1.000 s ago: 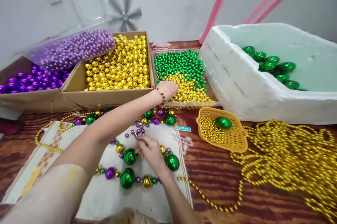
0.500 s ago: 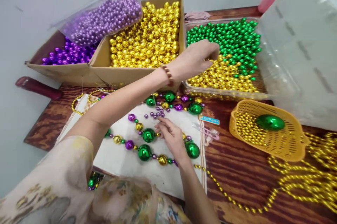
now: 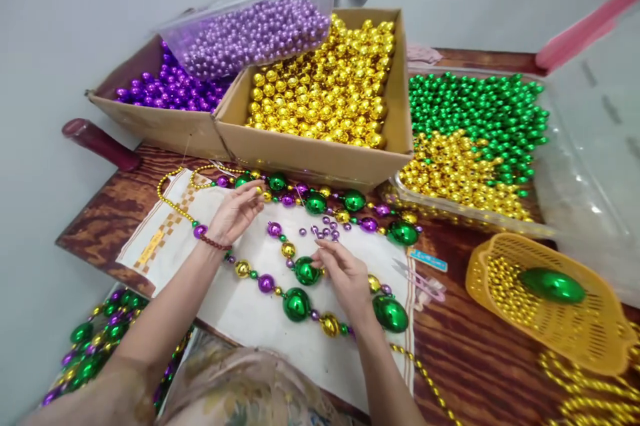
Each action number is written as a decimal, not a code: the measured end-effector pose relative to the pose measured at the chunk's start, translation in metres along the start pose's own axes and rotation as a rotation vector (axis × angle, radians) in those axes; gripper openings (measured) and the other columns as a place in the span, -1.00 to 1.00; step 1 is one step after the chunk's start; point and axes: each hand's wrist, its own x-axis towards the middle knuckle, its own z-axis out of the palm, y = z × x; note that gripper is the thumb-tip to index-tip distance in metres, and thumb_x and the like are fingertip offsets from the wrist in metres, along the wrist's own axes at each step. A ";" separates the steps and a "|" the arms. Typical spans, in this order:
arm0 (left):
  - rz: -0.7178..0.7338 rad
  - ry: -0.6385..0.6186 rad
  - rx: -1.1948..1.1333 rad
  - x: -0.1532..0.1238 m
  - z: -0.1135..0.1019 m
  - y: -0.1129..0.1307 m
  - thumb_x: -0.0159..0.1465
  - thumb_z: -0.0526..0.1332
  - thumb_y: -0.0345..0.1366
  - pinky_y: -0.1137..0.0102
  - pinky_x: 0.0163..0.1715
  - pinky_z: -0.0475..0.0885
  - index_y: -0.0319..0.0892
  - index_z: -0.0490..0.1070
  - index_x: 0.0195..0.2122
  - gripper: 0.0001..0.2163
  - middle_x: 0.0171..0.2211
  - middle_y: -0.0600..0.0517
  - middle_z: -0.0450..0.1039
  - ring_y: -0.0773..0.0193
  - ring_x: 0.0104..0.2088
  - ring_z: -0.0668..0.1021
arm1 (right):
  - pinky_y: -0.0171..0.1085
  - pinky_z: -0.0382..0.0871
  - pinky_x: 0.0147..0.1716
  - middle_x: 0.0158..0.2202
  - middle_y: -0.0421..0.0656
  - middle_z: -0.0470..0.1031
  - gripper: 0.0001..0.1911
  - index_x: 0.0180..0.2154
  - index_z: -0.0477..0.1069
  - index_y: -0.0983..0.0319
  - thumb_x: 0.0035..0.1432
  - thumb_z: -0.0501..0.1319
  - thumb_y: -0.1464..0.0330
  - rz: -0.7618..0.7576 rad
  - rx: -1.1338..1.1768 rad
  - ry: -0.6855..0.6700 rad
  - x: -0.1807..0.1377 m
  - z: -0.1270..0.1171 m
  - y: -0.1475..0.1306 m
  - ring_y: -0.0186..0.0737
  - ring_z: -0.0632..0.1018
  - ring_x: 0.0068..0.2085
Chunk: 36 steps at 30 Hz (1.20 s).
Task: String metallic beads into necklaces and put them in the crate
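Observation:
My left hand (image 3: 236, 214), with a brown bead bracelet at the wrist, is raised over the left part of the white cloth (image 3: 230, 319). Its thumb and fingertips pinch a small gold bead (image 3: 259, 191). My right hand (image 3: 346, 276) is closed over the cloth's middle, its fingertips on a thin needle (image 3: 315, 231) that points up and away. Just under those fingers lies a large green bead (image 3: 307, 271) of the strung necklace (image 3: 267, 283), which curves across the cloth in purple, gold and green. Several loose small purple beads (image 3: 333, 226) lie beyond my right fingertips.
Behind the cloth stands a cardboard box (image 3: 310, 156) of gold and purple beads, a clear tub of light purple beads (image 3: 255, 33) resting on it. Rightward are a tub of green and gold beads (image 3: 475, 119), pink scissors (image 3: 425, 283) and a yellow basket (image 3: 600, 346). Finished-looking strands (image 3: 105, 333) hang left.
My left hand has come back from the tub of green and gold beads to the left side of the cloth, now with a gold bead. My right hand stays near the loose purple beads.

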 end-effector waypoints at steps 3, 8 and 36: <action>-0.054 -0.063 -0.066 -0.005 0.003 -0.010 0.21 0.31 -0.44 0.49 -0.32 0.54 -0.29 0.53 -0.20 -0.87 -0.32 -0.01 0.55 0.38 -0.38 0.59 | -0.29 0.48 -0.46 -0.45 -0.15 0.58 -0.78 -0.22 0.53 0.23 0.21 0.20 0.24 -0.060 -0.085 -0.028 -0.002 0.006 -0.006 -0.21 0.60 -0.45; -0.100 -0.120 -0.150 -0.004 0.007 -0.016 0.24 0.31 -0.39 0.42 -0.19 0.55 -0.29 0.53 -0.18 -0.86 -0.32 -0.04 0.56 0.30 -0.26 0.62 | -0.31 0.45 -0.51 -0.53 -0.21 0.50 -0.81 -0.25 0.54 0.20 0.24 0.17 0.29 -0.168 -0.174 -0.049 -0.005 0.011 -0.017 -0.27 0.54 -0.53; 0.276 -0.047 0.609 -0.032 0.025 -0.030 0.24 0.31 -0.18 0.38 -0.16 0.50 -0.07 0.50 -0.08 -0.76 -0.16 0.03 0.53 0.27 -0.20 0.57 | -0.35 0.41 -0.48 -0.50 -0.23 0.48 -0.79 -0.22 0.44 0.16 0.26 0.08 0.24 -0.003 -0.002 0.032 0.000 0.033 -0.002 -0.32 0.50 -0.51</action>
